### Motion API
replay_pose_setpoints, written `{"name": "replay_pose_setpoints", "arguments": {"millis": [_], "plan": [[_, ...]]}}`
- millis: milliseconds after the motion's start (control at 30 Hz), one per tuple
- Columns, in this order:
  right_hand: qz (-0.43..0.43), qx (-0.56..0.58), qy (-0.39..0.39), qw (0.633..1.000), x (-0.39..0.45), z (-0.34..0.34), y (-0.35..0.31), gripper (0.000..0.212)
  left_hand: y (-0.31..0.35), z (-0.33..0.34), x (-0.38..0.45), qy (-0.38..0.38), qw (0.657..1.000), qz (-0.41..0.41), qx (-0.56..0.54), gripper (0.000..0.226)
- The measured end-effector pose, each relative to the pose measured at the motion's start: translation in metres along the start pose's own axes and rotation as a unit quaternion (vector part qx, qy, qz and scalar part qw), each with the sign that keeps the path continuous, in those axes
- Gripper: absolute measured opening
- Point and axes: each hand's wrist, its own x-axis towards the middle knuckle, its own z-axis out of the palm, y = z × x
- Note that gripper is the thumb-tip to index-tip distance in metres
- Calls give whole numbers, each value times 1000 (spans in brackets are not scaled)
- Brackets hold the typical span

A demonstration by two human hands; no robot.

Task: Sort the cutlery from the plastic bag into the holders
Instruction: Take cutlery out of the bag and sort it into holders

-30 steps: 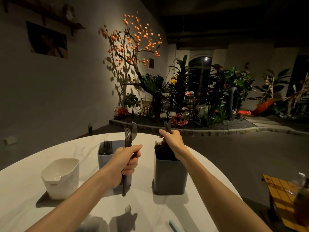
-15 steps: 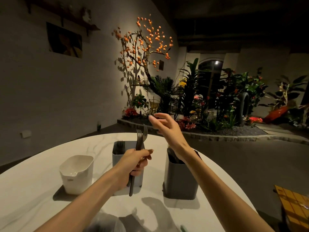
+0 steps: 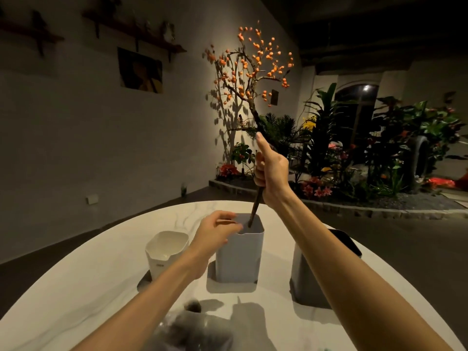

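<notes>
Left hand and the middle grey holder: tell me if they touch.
Cannot tell. In the head view the left hand overlaps the holder's rim, blurred; neither contact nor gap shows.

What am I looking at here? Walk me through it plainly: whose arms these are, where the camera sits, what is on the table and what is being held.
No machine is involved. The single picture comes from a wide-angle camera worn on a person's head, looking forward and down, so the two bare arms are that person's own.

The right hand grips a dark piece of cutlery by its upper part; its lower end dips into the middle grey holder. Which kind of cutlery it is cannot be told. The left hand rests with loose fingers at that holder's rim and holds nothing.

On the pale marbled table also stand a white holder to the left and a darker grey holder to the right, partly behind the right arm. The blurred plastic bag lies nearest the camera.
</notes>
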Motion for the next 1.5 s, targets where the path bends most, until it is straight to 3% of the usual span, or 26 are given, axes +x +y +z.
{"name": "replay_pose_setpoints", "arguments": {"millis": [133,367,467,600,967,1100,1267,1367,1500], "plan": [[2,-54,-20,998,16,18,17,58,-12,-19,4,51,998,-30,-26,15],[74,-159,24,984,25,27,89,39,-16,-39,-1,43,999,-29,-4,10],[100,-213,12,972,22,26,110,35,-18,-43,-3,44,998,-34,10,10],[102,-272,-39,956,25,21,116,45,-18,-45,-8,40,998,-41,16,11],[81,-212,-118,967,-46,-5,33,40,26,-51,-65,-1,1000,-3,-4,10],[78,-206,-172,960,-98,-10,-5,35,54,-50,-100,-35,998,43,3,9],[39,-179,-198,963,-169,-21,-56,20,79,-57,-164,-20,991,110,-75,7],[11,-170,-249,953,-220,-29,-83,24,80,-66,-208,-89,986,122,-76,13],[15,-236,-337,911,-274,-40,-95,29,72,-74,-254,-287,955,69,24,15]]}}
